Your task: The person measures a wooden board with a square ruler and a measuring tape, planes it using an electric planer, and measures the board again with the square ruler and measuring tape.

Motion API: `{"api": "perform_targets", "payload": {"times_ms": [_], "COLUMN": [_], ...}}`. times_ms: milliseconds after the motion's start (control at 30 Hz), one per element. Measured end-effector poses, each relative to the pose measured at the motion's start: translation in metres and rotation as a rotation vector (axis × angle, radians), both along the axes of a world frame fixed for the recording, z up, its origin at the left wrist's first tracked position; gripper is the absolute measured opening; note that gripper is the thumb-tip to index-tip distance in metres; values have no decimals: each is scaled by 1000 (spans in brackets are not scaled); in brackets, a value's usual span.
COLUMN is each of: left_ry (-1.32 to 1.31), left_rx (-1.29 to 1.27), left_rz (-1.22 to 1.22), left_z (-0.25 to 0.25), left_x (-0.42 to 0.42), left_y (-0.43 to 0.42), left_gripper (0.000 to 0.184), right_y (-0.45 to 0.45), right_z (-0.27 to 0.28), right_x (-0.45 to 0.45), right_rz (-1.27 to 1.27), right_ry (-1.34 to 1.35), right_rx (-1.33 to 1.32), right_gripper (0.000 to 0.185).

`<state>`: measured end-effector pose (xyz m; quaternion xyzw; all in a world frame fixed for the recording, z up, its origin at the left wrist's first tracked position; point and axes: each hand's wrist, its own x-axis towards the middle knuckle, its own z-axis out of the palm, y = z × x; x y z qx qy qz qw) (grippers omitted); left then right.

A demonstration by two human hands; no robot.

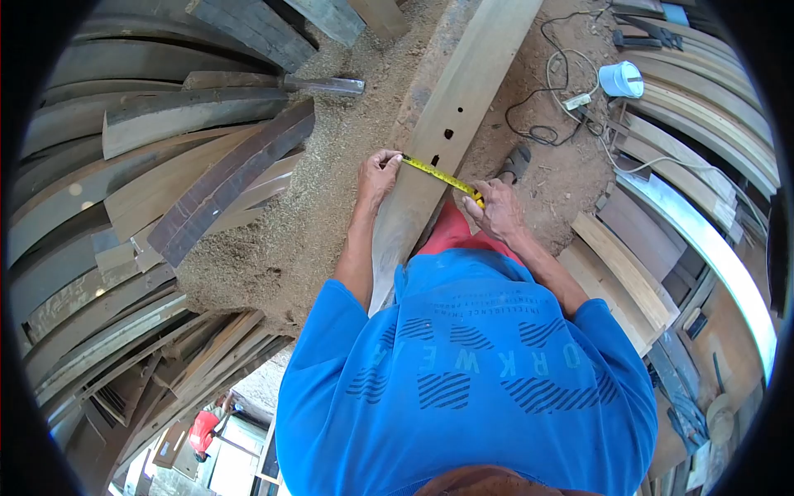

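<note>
A long wooden plank [463, 91] with several dark holes runs away from my body. Across it lies an extended yellow tape measure [438, 174], just on the near side of the holes. My left hand [380, 175] pinches the tape's end at the plank's left edge. On the right side, my right hand [498, 209] is closed on the tape's yellow case, which my fingers partly cover.
Stacked boards [198, 107] fill the left side, and more planks [620, 273] lie at the right. A white bucket [621, 79], a power strip [577, 101] and loose cables stand beyond my right hand. A person in red [203, 431] is at the lower left.
</note>
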<state>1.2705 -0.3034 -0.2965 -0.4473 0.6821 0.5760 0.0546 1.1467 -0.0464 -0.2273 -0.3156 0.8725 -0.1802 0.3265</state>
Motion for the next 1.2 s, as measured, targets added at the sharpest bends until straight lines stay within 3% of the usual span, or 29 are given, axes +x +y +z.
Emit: {"api": "perform_targets", "payload": {"times_ms": [300, 767, 867, 933, 1000, 1067, 1200], "left_ry": [54, 30, -33, -72, -238, -306, -463], "left_rx": [-75, -174, -349, -590, -565, -702, -820], "left_rz": [-73, -55, -98, -204, -254, -297, -329], "left_z": [-15, -12, 6, 7, 43, 52, 47], "left_x": [1, 5, 50, 116, 181, 257, 338], "left_y": [-5, 2, 29, 58, 97, 133, 156], "left_gripper": [20, 26, 42, 72, 103, 123, 128], "right_y": [10, 2, 0, 3, 18, 47, 95], "right_z": [-14, -11, 0, 11, 29, 26, 14], "right_x": [13, 10, 13, 17, 25, 39, 75], "right_rz": [25, 24, -13, -37, -62, -80, -97], "right_ry": [104, 19, -29, -72, -123, -150, -95], "right_rx": [-27, 8, -84, -155, -177, -201, -271], "right_gripper": [48, 45, 41, 38, 36, 36, 38]}}
